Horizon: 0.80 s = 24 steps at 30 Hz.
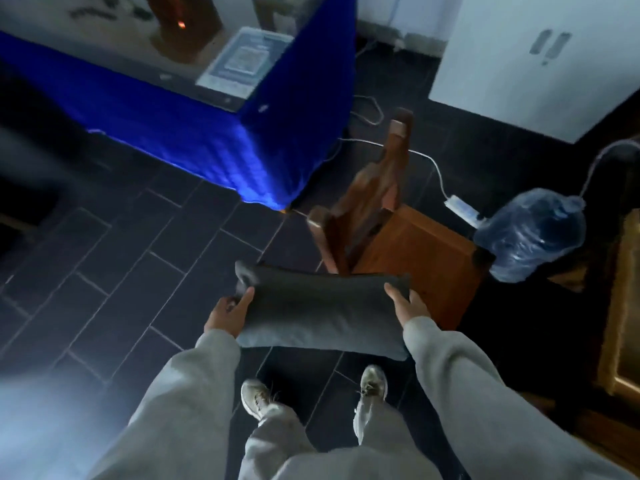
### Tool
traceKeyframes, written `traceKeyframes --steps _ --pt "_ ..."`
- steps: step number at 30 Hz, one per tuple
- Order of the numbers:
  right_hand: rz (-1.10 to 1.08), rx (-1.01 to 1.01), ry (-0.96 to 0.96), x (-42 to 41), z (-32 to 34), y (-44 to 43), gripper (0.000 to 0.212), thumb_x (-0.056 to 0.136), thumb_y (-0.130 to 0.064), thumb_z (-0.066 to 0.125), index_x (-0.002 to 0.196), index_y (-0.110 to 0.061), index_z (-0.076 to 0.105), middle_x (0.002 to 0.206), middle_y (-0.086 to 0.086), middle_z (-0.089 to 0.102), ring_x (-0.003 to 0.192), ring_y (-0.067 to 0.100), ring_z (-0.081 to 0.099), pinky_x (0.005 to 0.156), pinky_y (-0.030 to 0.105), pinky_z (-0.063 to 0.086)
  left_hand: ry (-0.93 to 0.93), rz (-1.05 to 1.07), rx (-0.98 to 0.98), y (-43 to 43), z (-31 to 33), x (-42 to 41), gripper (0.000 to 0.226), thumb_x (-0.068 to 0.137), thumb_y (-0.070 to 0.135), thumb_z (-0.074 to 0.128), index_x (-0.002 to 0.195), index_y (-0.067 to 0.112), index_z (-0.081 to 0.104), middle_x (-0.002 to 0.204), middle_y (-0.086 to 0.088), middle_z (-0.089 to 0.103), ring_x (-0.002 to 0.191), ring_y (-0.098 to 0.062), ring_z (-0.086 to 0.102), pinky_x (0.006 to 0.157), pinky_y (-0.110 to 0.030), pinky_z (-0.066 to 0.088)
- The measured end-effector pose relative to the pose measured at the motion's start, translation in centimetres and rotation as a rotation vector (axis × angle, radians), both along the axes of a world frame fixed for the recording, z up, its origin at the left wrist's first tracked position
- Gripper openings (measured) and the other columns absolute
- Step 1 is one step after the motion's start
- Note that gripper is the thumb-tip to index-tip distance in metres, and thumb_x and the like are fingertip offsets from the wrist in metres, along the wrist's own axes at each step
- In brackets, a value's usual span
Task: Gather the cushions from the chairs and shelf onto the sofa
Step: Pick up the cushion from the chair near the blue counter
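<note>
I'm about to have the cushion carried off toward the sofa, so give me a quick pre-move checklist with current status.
1. Cushion held at both ends: ok, left hand and right hand each grip a side.
2. Cushion clear of the wooden chair: ok, it is lifted in front of the chair.
3. Chair seat has no second cushion: ok, bare wood shows.
4. White cable and power strip clear of the feet: ok, they lie beyond the chair.
5. Water jug out of the way: ok, to the right of the chair.
6. Sofa located: cannot tell, none in view.
</note>
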State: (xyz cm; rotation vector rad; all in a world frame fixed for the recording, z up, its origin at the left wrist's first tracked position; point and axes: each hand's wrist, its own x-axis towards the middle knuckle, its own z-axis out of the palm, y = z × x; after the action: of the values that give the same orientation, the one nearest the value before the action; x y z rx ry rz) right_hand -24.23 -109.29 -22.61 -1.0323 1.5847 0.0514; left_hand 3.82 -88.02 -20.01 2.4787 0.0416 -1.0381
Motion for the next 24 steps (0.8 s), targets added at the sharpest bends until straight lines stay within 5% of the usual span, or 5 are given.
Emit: traceKeyframes --steps 7,12,17,20,24 --pt "-0.065 0.147 -0.169 15.5 4.4 7.4 0.098 0.073 -0.086 0.058 0.149 -0.026 0.045 0.152 0.006 0.046 0.133 0.034 0.050 0.095 0.049 0.055 0.233 1.006 -0.610 14.3 5.0 8.9 0.081 0.097 0.074 0.042 0.154 0.017 0.045 0.159 -0.012 0.045 0.141 -0.040 0.046 0.110 -0.056 0.040" --pt "0.051 0.037 -0.208 27.0 8.0 12.5 0.068 0.077 -0.075 0.066 0.111 -0.016 0.060 0.127 0.010 0.060 0.114 0.033 0.062 0.081 0.042 0.060 0.256 0.865 -0.468 24.8 7.5 16.2 0.100 0.060 0.106 0.039 0.111 0.024 0.066 0.101 -0.001 0.062 0.089 -0.023 0.061 0.081 -0.042 0.056" --pt "0.355 -0.248 -0.210 37.1 11.7 19.2 0.040 0.084 -0.024 0.080 0.117 -0.002 0.072 0.123 0.016 0.070 0.096 0.023 0.062 0.059 0.005 0.042 0.143 0.814 -0.574 34.5 10.1 22.4 0.026 0.089 0.035 0.081 0.114 0.029 0.074 0.094 -0.002 0.067 0.066 -0.020 0.062 0.052 -0.032 0.059" --pt "0.518 -0.323 -0.216 41.8 13.6 23.2 0.048 0.078 -0.009 0.078 0.125 -0.005 0.069 0.129 0.013 0.066 0.113 0.028 0.062 0.082 0.022 0.045 0.047 0.760 -0.578 39.9 11.5 24.9 0.037 0.089 0.011 0.078 0.119 0.030 0.069 0.091 -0.002 0.068 0.064 -0.015 0.060 0.054 -0.023 0.051" --pt "0.670 -0.353 -0.260 47.6 15.0 29.1 0.034 0.075 -0.019 0.077 0.108 -0.013 0.073 0.108 0.008 0.072 0.094 0.022 0.066 0.071 0.024 0.045 -0.043 0.812 -0.648 45.3 12.8 27.2 0.061 0.086 -0.011 0.070 0.128 0.030 0.055 0.090 -0.003 0.066 0.055 -0.009 0.065 0.041 -0.018 0.050"
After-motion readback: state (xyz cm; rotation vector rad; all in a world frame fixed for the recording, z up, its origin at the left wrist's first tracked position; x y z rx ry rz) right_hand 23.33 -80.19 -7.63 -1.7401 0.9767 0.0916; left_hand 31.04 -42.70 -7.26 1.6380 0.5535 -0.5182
